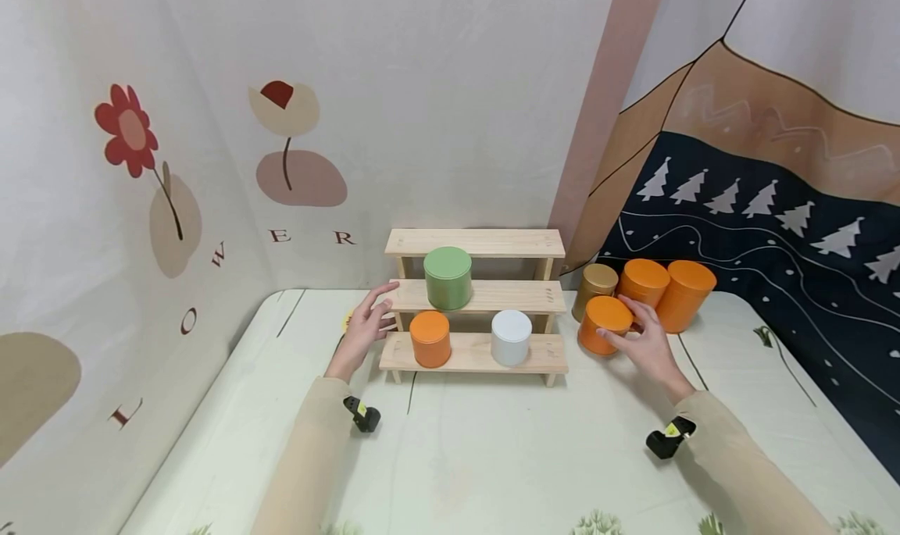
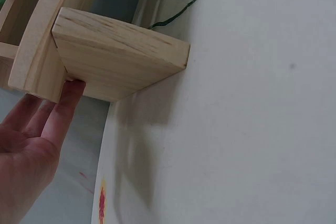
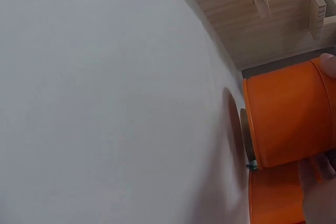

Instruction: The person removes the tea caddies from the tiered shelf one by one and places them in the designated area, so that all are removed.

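Note:
At the middle of the table stands a three-tier wooden shelf. My left hand is at its left end; in the left wrist view, straight fingers touch the edge of a shelf board. My right hand holds a short orange canister by its lid end, between thumb and fingers. In the right wrist view the held canister shows a shadow beside its base. On the shelf, a green canister sits on the middle tier, an orange canister and a white canister on the lowest.
Behind the held canister stand a gold canister, an orange canister and a taller orange canister. A printed cloth wall rises close behind the shelf. A pale cloth covers the table.

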Demonstrator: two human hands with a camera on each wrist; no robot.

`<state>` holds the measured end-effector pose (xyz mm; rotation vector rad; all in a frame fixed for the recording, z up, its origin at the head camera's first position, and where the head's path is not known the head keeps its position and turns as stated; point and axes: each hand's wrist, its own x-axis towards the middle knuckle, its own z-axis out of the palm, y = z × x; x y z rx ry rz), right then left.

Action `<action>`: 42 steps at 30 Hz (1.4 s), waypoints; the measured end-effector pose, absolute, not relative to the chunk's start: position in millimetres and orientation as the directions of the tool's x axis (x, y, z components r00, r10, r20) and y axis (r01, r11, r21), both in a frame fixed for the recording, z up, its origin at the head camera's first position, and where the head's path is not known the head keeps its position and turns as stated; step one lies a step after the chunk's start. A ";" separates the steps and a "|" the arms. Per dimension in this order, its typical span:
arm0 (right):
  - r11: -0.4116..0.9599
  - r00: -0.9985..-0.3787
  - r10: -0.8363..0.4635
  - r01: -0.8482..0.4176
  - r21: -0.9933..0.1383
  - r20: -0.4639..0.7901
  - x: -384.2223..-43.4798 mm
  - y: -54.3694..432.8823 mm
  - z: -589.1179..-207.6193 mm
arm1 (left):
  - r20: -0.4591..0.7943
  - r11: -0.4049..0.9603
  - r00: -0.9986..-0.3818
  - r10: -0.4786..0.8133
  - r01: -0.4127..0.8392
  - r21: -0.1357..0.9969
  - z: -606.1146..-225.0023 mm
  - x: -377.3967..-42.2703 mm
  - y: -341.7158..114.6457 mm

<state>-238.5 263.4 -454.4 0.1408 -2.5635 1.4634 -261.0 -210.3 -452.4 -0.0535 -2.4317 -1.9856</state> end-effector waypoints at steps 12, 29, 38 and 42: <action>0.490 -0.985 0.010 -0.144 -0.860 0.170 -239.1 264.1 -460.6 | 0.010 0.192 -1.000 0.019 0.013 0.981 -452.1 -261.1 -209.5; 0.470 -0.990 0.008 -0.123 -0.874 0.144 -238.5 263.0 -462.8 | 0.023 0.190 -1.000 0.009 0.024 0.981 -450.5 -261.2 -210.5; 0.483 -0.991 -0.003 -0.121 -0.867 0.137 -238.5 264.2 -464.3 | 0.021 0.179 -0.999 0.027 0.026 0.984 -452.9 -263.0 -211.1; 0.482 -0.990 -0.013 -0.131 -0.866 0.143 -237.6 265.1 -462.6 | 0.018 0.180 -0.999 0.027 0.022 0.983 -453.8 -263.7 -210.6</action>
